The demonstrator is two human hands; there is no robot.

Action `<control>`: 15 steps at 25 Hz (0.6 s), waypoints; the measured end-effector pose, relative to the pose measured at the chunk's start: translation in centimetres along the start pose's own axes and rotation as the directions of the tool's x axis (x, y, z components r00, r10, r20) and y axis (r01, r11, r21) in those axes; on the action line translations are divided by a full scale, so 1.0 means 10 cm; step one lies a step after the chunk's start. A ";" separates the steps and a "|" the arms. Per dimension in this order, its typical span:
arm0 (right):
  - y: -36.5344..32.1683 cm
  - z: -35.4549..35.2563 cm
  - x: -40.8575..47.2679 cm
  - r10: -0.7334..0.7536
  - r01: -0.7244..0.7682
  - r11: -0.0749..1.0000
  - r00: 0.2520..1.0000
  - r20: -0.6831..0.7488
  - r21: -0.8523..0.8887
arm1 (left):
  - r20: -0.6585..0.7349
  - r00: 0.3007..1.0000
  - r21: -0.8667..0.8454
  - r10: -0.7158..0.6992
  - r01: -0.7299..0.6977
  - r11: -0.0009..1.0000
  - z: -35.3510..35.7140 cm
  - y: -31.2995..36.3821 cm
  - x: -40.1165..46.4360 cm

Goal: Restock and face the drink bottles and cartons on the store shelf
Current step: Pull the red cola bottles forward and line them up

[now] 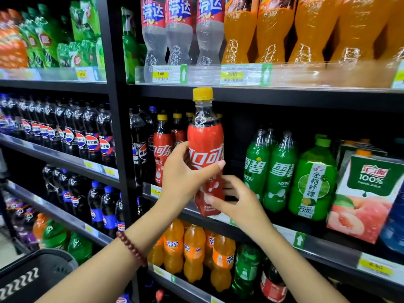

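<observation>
The left hand (185, 171) is curled round the middle of a red cola bottle (206, 154). Its thumb lies across the front of the red label. The right hand (236, 197) is lower down, with loose bent fingers. Its fingertips (211, 200) touch the bottom part of the same bottle. A string of dark red beads (131, 248) sits on the left wrist.

The cola bottle stands upright in front of the middle shelf (284, 235). It is held up in the air, just before the shelf edge. It has a yellow cap, dark drink inside and big white Chinese letters on the label.

Behind it stand more red cola bottles (162, 147) with yellow caps. To the right are two green soda bottles (269, 171), a fat green lime drink bottle (312, 182) and a peach juice carton (367, 197) that says "100%".

On the shelf above stand clear bottles (179, 29) and orange bottles (277, 29). Yellow price tags (160, 74) there read "3.00". On the shelf below stand small orange soda bottles (194, 252).
</observation>
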State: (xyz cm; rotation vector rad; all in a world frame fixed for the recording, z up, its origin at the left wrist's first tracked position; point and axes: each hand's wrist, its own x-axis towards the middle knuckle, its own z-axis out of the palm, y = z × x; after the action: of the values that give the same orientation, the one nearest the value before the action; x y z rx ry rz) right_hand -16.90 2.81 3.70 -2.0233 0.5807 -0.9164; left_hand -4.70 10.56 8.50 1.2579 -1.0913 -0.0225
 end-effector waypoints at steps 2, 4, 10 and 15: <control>0.17 -0.16 0.12 0.033 -0.031 0.993 0.999 0.012 -0.117 | -0.032 0.999 -0.006 0.017 -0.017 1.000 -0.03 -0.12 0.14; 0.36 -0.24 0.20 0.057 -0.045 0.962 0.998 0.035 -0.269 | -0.050 0.998 0.005 0.025 -0.024 1.000 -0.05 -0.30 0.31; 0.70 -0.22 0.42 0.103 0.033 0.887 0.958 0.267 -0.460 | -0.013 1.000 0.084 -0.003 0.004 0.996 -0.01 -0.82 0.66; 0.85 -0.18 0.48 0.037 0.136 0.863 0.943 0.330 -0.486 | -0.010 0.998 0.119 -0.064 0.065 0.991 0.07 -1.27 0.71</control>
State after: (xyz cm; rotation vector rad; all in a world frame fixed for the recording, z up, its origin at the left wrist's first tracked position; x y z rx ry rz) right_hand -15.91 -6.03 -0.77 -2.6065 0.6251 -0.4535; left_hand 5.30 1.39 3.31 1.3993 -1.0588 -0.0026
